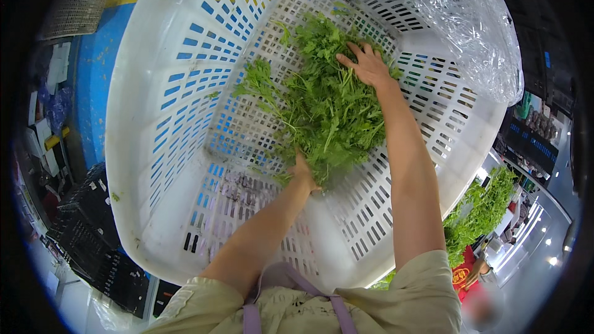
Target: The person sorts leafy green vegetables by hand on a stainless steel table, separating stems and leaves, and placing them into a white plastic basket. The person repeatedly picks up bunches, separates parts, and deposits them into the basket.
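A heap of green leafy vegetables with jagged, lobed leaves lies on the perforated floor of a deep white plastic basket. On the far right side of the heap, my right hand rests on the leaves with its fingers spread. My left hand is low at the heap's near edge, thumb and fingers apart around the lower leaves. Some of its fingers are hidden by the greens, so its grip is unclear. A few sprigs stick out to the left of the heap.
Clear plastic film drapes over the basket's upper right rim. Black crates stand at the lower left. More greens are outside the basket at right, near a person in red. A woven-looking basket is at upper left.
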